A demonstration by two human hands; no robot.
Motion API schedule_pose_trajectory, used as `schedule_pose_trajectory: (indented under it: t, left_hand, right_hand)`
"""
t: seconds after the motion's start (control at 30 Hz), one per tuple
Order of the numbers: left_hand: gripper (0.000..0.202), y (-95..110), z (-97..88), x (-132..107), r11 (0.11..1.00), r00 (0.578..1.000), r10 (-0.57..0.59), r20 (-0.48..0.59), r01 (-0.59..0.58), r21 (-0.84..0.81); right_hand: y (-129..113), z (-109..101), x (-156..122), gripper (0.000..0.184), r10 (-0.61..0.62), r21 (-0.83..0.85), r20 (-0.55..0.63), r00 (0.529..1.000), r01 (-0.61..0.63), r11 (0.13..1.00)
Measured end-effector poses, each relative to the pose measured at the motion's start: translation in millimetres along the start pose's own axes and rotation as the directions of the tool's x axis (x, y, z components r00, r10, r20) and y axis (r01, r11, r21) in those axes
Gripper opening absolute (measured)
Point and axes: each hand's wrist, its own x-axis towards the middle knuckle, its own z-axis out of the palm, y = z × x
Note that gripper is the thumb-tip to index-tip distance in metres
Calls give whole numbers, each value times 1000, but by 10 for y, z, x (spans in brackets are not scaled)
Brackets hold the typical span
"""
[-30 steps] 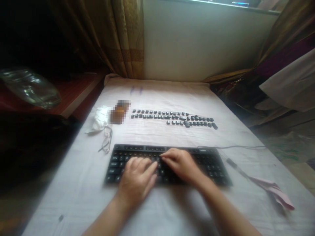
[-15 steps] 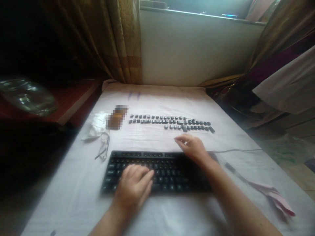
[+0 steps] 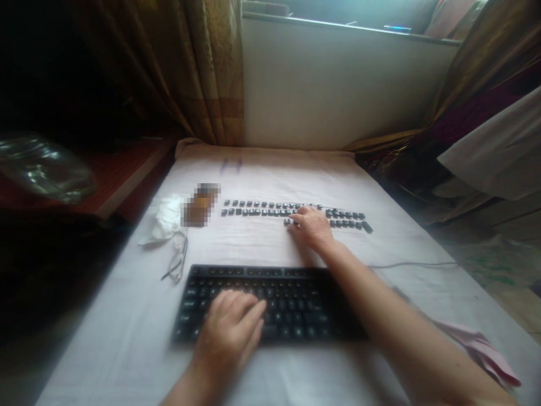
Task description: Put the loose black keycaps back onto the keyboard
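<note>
A black keyboard (image 3: 296, 321) lies before me on the white-covered surface. My left hand (image 3: 232, 324) rests over its left half, fingers laid flat and holding nothing. Beyond the keyboard, loose black keycaps (image 3: 257, 212) are set out in rows on the cloth. My right hand (image 3: 310, 225) reaches over the keyboard to the nearest row, thumb and fingers pinched around a keycap (image 3: 296, 222) close to that row's left end. The hand covers part of the rows, and whether the keycap touches the cloth I cannot tell.
Left of the keycaps are eyeglasses (image 3: 176, 259), a crumpled white cloth or tissue (image 3: 164, 221) and a blurred-out brown item (image 3: 200, 206). A cable (image 3: 414, 264) runs off to the right, near a pink cloth (image 3: 482, 347). A brown wooden surface (image 3: 127, 175) stands at left.
My right hand has moved forward and slightly left, from above the keyboard's back edge to the rows of keycaps. My left hand stays on the keyboard.
</note>
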Motion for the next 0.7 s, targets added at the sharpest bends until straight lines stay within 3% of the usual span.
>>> schedule_pose_trajectory:
  t: [0.23, 0.4, 0.53, 0.63, 0.7]
  left_hand:
    - [26, -1, -8, 4, 1000, 1000, -4, 7, 4, 7]
    - [25, 3, -5, -1, 1000, 1000, -6, 13, 6, 3]
    - [25, 5, -6, 4, 1000, 1000, -5, 19, 5, 22]
    - [25, 9, -10, 8, 1000, 1000, -3, 25, 2, 28]
    - [26, 16, -14, 7, 1000, 1000, 3, 28, -4, 30]
  right_hand:
    - [-37, 48, 74, 22, -21, -5, 12, 1000, 21, 1000]
    - [-101, -50, -30, 22, -11, 26, -28, 1000, 12, 1000]
    - [-211, -193, -445, 18, 3, 300, -58, 998, 14, 954]
    - [-321, -279, -864, 16, -65, 542, 56, 996, 25, 840]
    - [-394, -303, -1098, 14, -104, 605, 95, 990, 26, 796]
